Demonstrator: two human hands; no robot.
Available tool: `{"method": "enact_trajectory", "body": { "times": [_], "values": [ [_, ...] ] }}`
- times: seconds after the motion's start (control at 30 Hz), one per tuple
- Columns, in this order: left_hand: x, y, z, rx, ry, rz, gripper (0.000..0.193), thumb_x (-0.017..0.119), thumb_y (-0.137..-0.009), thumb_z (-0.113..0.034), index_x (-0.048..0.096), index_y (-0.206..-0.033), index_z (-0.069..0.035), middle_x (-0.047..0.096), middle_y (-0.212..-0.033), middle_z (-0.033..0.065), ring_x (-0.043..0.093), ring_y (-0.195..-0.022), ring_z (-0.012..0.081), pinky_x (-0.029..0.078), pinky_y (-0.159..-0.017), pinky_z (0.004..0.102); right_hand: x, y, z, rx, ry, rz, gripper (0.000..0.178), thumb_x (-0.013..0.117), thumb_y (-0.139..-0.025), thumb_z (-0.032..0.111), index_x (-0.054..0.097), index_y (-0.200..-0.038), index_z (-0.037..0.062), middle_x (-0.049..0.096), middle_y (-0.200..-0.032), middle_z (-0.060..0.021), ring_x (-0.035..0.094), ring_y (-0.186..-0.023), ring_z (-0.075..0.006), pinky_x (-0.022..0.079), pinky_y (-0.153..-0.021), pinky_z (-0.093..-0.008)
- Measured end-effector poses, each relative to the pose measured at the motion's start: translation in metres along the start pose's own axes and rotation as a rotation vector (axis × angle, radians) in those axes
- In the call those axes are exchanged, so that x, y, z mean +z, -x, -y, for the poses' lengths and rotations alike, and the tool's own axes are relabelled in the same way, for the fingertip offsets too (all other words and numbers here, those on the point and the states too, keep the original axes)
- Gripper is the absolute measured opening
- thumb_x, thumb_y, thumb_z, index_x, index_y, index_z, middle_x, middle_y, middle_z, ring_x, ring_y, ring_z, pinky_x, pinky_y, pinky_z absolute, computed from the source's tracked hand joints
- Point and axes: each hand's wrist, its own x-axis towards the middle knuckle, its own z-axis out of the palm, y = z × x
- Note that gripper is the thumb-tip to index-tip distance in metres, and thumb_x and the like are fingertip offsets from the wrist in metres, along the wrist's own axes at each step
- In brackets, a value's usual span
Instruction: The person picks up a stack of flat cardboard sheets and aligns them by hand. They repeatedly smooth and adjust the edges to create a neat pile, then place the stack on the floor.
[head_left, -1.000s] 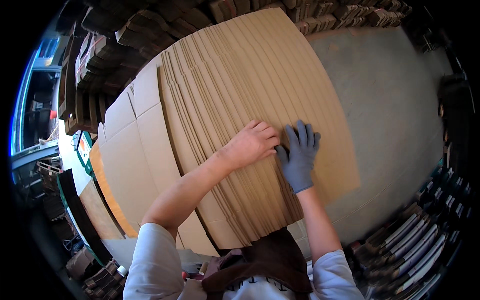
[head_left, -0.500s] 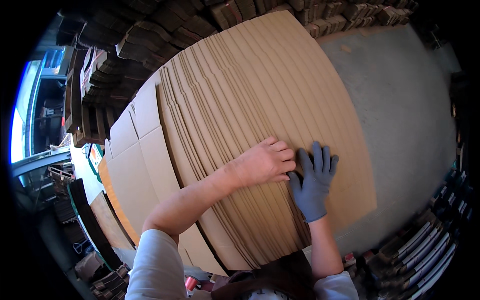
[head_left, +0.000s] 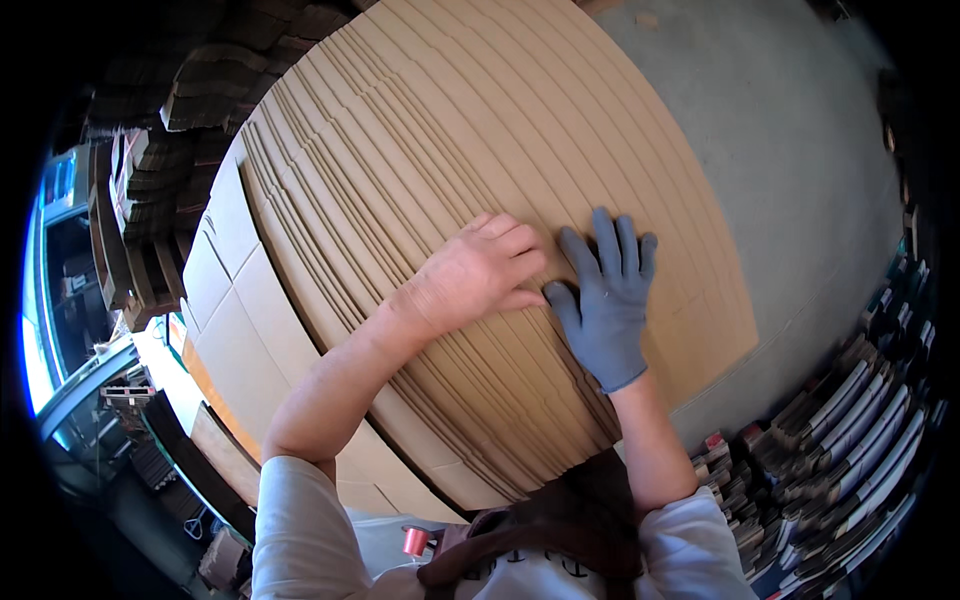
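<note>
A wide fan of overlapping brown cardboard sheets (head_left: pixel 460 130) spreads beneath both my hands, its long edges lying in close rows. My bare left hand (head_left: pixel 485 268) rests near the middle of the fan. Its fingers are curled against the sheet edges, the thumb drawn in below them; the fingertips are partly hidden. Just to its right, my right hand (head_left: pixel 606 310), in a grey glove, lies flat on the cardboard with fingers spread. Its thumb points toward the left hand, and nothing is in its grip. At the left, a creased, lighter cardboard panel (head_left: pixel 262 315) borders the fan.
Stacks of folded cardboard (head_left: pixel 200 85) stand at the far left beside a wooden pallet (head_left: pixel 150 270). More stacked bundles (head_left: pixel 850 420) fill the lower right. Grey floor (head_left: pixel 740 150) extends beyond the fan's right side. A red spool-like object (head_left: pixel 415 541) sits near my body.
Both hands appear higher and slightly further left in the picture, and the whole view has shifted. The left hand remains curled and the gloved right hand remains spread.
</note>
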Motion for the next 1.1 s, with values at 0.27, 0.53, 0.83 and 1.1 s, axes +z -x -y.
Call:
{"method": "enact_trajectory", "body": {
  "times": [0.27, 0.53, 0.83, 1.1],
  "values": [
    [-0.002, 0.0, 0.002, -0.002, 0.023, 0.004, 0.041, 0.083, -0.074, -0.034, 0.065, -0.101, -0.009, 0.06, -0.108, 0.0068, 0.058, -0.102, 0.0302, 0.05, -0.092, 0.042, 0.003, -0.006, 0.003, 0.045, 0.003, -0.052, 0.059, 0.079, -0.079, 0.03, 0.063, -0.134, 0.0155, 0.048, -0.148, -0.016, 0.042, -0.137, -0.0422, 0.026, -0.114, -0.0679],
    [-0.005, -0.003, 0.002, 0.027, -0.013, 0.002, 0.04, 0.083, -0.073, -0.035, 0.062, -0.096, -0.01, 0.056, -0.102, 0.006, 0.056, -0.099, 0.0279, 0.049, -0.09, 0.041, 0.002, -0.008, 0.003, 0.045, 0.056, 0.001, 0.061, 0.077, -0.08, 0.032, 0.06, -0.136, 0.016, 0.044, -0.154, -0.0169, 0.037, -0.142, -0.0453, 0.023, -0.116, -0.0716],
    [0.0, 0.001, 0.003, 0.027, -0.032, -0.004, 0.038, 0.084, -0.073, -0.033, 0.063, -0.095, -0.012, 0.056, -0.101, 0.0057, 0.056, -0.099, 0.0274, 0.05, -0.089, 0.0417, 0.004, -0.007, 0.0, 0.028, 0.072, -0.002, 0.061, 0.078, -0.079, 0.031, 0.061, -0.136, 0.0155, 0.045, -0.153, -0.0169, 0.039, -0.141, -0.0463, 0.024, -0.115, -0.0714],
    [0.001, -0.002, 0.007, 0.031, -0.011, -0.004, 0.037, 0.083, -0.074, -0.035, 0.063, -0.094, -0.012, 0.057, -0.097, 0.0048, 0.057, -0.099, 0.0275, 0.05, -0.089, 0.0415, 0.007, -0.01, -0.001, 0.035, 0.07, -0.018, 0.062, 0.079, -0.077, 0.03, 0.062, -0.135, 0.0156, 0.045, -0.152, -0.0161, 0.039, -0.14, -0.0454, 0.025, -0.114, -0.0711]
  ]
}}
